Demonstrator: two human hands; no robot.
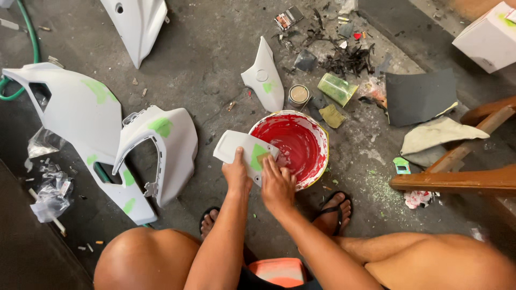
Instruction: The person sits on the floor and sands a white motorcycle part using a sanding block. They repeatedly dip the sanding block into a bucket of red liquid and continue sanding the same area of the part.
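My left hand (237,173) grips a small white plastic panel (236,146) with a green filler patch, held over the rim of a red-stained bucket (317,140). My right hand (276,185) presses a small piece of sandpaper (263,157) flat against the green patch on that panel. Both forearms reach down from my knees, and my feet in black sandals rest on the concrete floor just below the bucket.
Large white fairing panels with green patches (80,115) (169,142) lie at left, another (265,75) above the bucket. A small tin (298,95), dark sandpaper sheet (419,95), rags, debris, a wooden chair frame (457,180), a white box (489,37) and green hose (29,37) surround me.
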